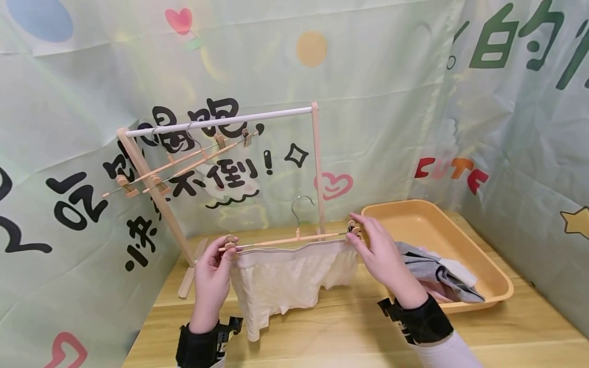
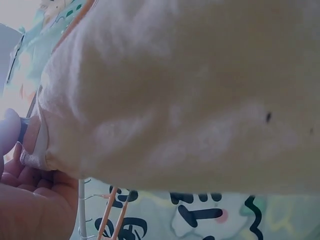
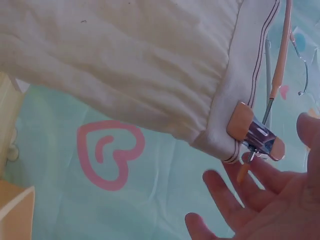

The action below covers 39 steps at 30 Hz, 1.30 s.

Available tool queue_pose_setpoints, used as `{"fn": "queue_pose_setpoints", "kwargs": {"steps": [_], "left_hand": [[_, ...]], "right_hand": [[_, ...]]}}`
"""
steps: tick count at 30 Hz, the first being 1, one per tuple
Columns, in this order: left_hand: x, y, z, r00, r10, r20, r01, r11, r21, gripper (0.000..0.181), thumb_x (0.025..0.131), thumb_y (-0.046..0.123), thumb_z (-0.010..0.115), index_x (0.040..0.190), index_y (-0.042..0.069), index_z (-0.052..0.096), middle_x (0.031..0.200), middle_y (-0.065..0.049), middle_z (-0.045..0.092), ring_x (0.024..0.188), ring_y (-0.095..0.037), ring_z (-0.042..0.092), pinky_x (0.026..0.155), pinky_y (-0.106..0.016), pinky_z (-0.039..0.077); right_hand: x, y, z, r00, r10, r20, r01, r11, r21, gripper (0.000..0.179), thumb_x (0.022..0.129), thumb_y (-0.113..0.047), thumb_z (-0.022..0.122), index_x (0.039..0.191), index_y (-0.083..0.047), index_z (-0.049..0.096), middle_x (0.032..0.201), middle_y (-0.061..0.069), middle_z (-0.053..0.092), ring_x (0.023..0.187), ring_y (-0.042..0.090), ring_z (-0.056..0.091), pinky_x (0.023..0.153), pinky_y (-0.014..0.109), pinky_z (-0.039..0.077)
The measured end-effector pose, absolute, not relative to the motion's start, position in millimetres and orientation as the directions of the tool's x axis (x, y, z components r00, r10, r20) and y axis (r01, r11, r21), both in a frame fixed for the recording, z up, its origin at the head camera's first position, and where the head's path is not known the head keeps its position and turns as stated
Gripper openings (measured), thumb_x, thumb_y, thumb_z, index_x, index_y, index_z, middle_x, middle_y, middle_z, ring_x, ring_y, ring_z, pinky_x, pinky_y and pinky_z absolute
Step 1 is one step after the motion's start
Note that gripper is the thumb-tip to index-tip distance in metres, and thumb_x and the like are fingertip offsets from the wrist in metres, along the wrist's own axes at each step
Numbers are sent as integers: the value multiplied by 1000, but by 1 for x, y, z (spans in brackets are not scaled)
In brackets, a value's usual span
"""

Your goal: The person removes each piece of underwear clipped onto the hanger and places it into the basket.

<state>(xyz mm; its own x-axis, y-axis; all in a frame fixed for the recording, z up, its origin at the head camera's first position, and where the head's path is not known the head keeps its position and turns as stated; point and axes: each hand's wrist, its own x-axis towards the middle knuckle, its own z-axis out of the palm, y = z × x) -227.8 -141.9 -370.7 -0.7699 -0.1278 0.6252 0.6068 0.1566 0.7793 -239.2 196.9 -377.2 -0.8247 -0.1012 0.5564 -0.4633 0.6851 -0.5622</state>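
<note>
A pair of cream shorts [image 1: 280,281] with a striped elastic waistband hangs from a clip hanger [image 1: 276,240] above the table. My left hand [image 1: 213,278] pinches the left clip [image 1: 230,242] between thumb and fingers at the waistband's corner. In the left wrist view the cloth [image 2: 165,100] covers most of the picture. My right hand [image 1: 379,255] is at the other end, its fingers spread around the right clip [image 1: 353,228]. The right wrist view shows that clip [image 3: 255,131] biting the waistband [image 3: 235,75], with the thumb apart from it.
A wooden rack with a white rail [image 1: 221,120] stands behind, bearing two bare clip hangers [image 1: 184,163] at its left. To the right, an orange tray [image 1: 499,286] holds crumpled grey and pale clothes [image 1: 442,276]. A printed cloth backdrop [image 1: 377,138] encloses the wooden table [image 1: 331,332].
</note>
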Motion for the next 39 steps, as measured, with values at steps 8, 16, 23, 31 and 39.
{"fn": "queue_pose_setpoints", "kwargs": {"steps": [8,16,23,31,39], "left_hand": [[-230,-145,-372,-774,-159,613,600,122,790,24,92,3,56,112,-9,61,101,6,65,90,-13,65,78,-13,52],[-238,-149,-376,-796,-153,586,581,77,810,26,93,4,54,115,-10,58,103,6,65,92,-13,63,81,-14,51],[-242,-152,-379,-827,-136,545,541,68,838,27,95,6,52,117,-9,56,110,-2,63,95,-14,61,82,-14,50],[-244,-154,-379,-874,-60,483,476,99,874,30,99,12,46,121,-9,50,110,10,60,99,-11,57,86,-13,46],[-247,-157,-383,-940,29,341,340,190,921,35,100,19,46,128,-3,50,119,-7,59,107,-14,55,92,-17,43]], "right_hand": [[-237,198,-373,-837,-134,530,-483,633,-604,50,97,-39,50,138,-12,46,133,16,54,121,30,47,98,59,41],[-236,202,-372,-826,-91,557,-504,562,-656,31,95,-31,56,118,-11,61,104,7,65,99,20,56,84,51,48],[-234,204,-368,-817,-84,571,-524,520,-674,27,93,-24,59,116,-9,63,101,8,67,94,16,59,79,46,52],[-228,202,-364,-799,-64,598,-533,534,-656,24,91,-22,62,113,-11,65,99,5,66,87,11,59,72,27,54],[-226,202,-363,-783,-66,618,-548,542,-637,21,89,-22,65,108,-14,65,94,1,64,84,11,58,68,23,55]]}}
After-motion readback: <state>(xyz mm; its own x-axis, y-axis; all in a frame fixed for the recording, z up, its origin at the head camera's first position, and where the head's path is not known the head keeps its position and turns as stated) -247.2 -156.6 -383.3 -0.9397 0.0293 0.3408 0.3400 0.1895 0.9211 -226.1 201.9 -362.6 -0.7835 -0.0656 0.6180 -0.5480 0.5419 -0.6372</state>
